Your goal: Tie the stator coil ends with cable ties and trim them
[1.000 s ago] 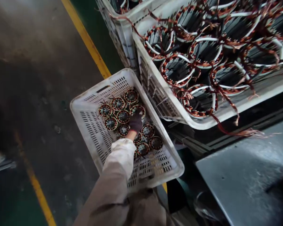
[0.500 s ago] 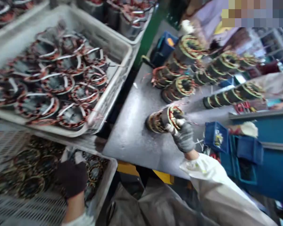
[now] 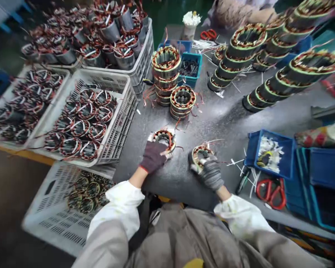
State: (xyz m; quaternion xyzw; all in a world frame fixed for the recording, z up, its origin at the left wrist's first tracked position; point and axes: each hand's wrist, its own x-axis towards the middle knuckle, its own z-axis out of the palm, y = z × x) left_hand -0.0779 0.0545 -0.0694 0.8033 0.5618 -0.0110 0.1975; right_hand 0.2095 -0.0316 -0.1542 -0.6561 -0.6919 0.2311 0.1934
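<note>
Head view: left ring [image 3: 172,142], on surface [image 3: 178,180], left hand [image 3: 154,154] wrapped round it; right ring [image 3: 195,155], tilted, clasped by right hand [image 3: 211,173]. Probably heavy, stiff; windings fragile, so best held by outer walls. Around: crate [image 3: 120,121] left; stack [image 3: 165,74] behind, blocking reach; bin [image 3: 272,170], scissors [image 3: 271,196] right.

Dark grey table [image 3: 173,182] mid-frame, bright glare on its top, floor [image 3: 5,216] dull grey-brown at lower left, dark green strip of floor [image 3: 164,13] at top, blurry pale furniture [image 3: 1,9] with blue legs upper left corner, lighting uneven, lower left dim
</note>
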